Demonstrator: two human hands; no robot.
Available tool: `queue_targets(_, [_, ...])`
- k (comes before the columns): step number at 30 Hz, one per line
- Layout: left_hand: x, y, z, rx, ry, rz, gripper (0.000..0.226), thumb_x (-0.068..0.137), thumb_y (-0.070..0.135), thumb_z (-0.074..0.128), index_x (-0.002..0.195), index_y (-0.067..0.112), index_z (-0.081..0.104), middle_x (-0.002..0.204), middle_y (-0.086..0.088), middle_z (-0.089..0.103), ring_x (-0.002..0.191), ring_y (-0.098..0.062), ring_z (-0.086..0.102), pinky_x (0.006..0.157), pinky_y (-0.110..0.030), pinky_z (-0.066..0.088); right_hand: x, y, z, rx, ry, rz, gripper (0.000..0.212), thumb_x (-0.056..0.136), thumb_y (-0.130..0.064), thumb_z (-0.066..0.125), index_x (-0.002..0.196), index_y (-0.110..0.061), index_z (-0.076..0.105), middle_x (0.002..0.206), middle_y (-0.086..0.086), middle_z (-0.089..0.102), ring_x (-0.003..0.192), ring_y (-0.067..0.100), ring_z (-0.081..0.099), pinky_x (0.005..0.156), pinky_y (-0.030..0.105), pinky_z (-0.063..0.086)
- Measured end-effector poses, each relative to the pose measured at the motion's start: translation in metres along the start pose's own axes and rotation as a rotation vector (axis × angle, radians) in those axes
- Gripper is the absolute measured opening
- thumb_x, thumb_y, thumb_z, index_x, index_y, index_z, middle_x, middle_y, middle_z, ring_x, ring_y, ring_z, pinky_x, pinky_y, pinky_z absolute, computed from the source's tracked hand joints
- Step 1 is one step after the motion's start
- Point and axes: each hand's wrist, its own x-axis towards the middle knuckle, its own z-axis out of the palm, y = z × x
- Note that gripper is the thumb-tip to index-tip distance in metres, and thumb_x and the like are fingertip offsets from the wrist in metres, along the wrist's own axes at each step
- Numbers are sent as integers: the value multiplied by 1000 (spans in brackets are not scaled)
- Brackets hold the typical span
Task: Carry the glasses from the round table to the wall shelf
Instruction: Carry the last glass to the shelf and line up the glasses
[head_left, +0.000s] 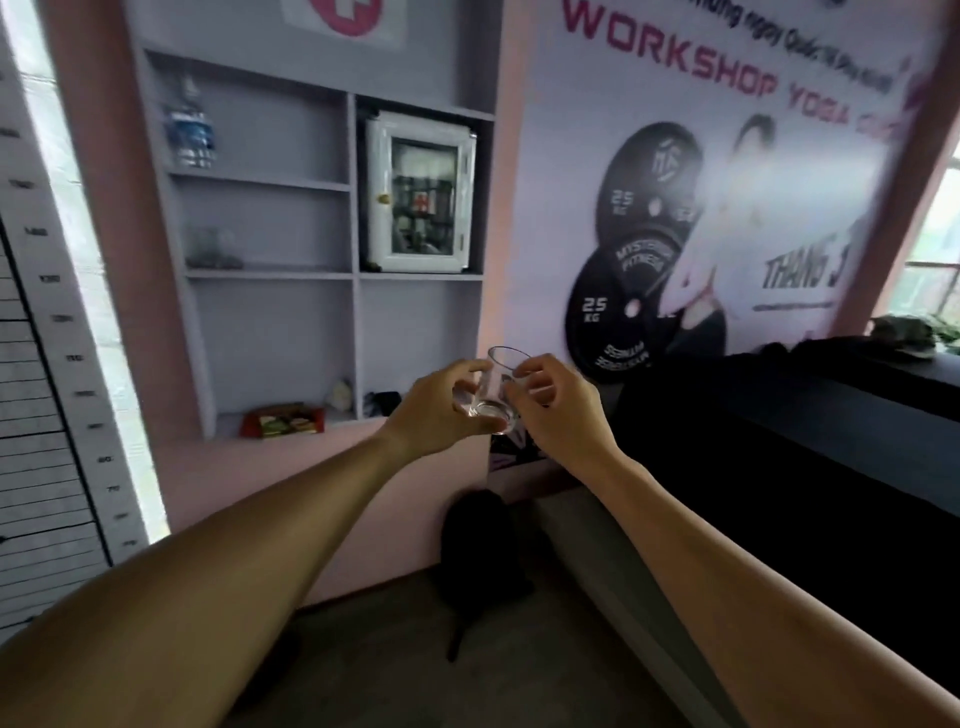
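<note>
While both arms reach forward in the head view, a single clear drinking glass (491, 389) is held between the two hands at mid-frame, tilted so its open rim leans up and to the right and its thick base sits lower, toward the left. The left hand (441, 410) curls its fingers and thumb round the lower body and base of the glass; the right hand (556, 410) pinches the upper wall from the other side, fingertips curled on the glass. The wall shelf (270, 275), a grey recessed unit of open compartments, lies ahead, up and to the left of the hands, well apart from them, so the glass has yet to travel leftward and upward to reach any free board. Of the two, the left hand is on the shelf's side and looks the nearer one to set the glass down. A blurred water bottle (189, 127) stands in the top left compartment, something pale and indistinct sits on the board two levels below it, a white first-aid cabinet (418, 192) fills the upper right compartment, and a red and green box (283, 420) lies on the bottom ledge. To the right hangs a large workshop banner (717, 171) above a dark cushioned bench (805, 441). No round table is in sight, so the carry seems well under way, with placement not yet done.
</note>
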Motion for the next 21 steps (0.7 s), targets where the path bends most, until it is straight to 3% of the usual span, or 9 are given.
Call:
queue_targets(3, [29,-39,-22,-8,38,-14,74,64,44,87,129,39,51,119,4,66,90,-15,70,82,-33,58,43,3,41,9,-40,-56,19,89,-36,71,103,-24,67,100,0,70,80,8,69,76,31,59])
queue_targets(6, [62,-73,-45,0,52,-32,75,67,40,86,133,34,49,121,4,63,89,-15,70,74,-24,56,87,4,78,-15,-75,-79,17,89,-38,71,101,-28,66,99,-2,69,81,8,68,69,23,54])
queue_targets(8, [97,-106,-70,10,74,-37,75,69,40,85,133,34,48,121,4,63,82,-13,72,74,-26,58,130,1,113,-14,-88,-99,15,89,-38,70,100,-29,65,98,-2,69,80,9,68,64,18,49])
queue_targets(11, [118,-121,-90,28,81,-16,76,69,42,85,134,35,47,121,4,63,82,-11,72,83,-32,58,160,-3,133,20,-83,-113,16,90,-36,71,102,-26,66,99,0,68,81,11,68,67,21,53])
queue_targets(14, [153,-162,-119,39,120,-36,77,68,43,85,134,35,48,122,3,63,83,-12,72,81,-27,58,204,-5,177,55,-84,-134,15,89,-36,72,99,-28,66,99,-1,66,80,7,67,71,28,57])
queue_targets(16, [169,-189,-136,84,136,-44,79,67,50,84,135,36,47,122,4,64,85,-12,71,80,-23,57,228,-7,205,74,-108,-143,16,88,-37,72,100,-28,66,98,-2,66,80,5,66,70,25,56])
queue_targets(21, [195,-247,-175,133,219,-64,81,63,60,79,133,33,49,123,8,65,101,-10,65,88,-34,58,281,-10,274,134,-173,-183,16,90,-35,72,101,-26,67,97,-3,66,81,8,67,62,16,48])
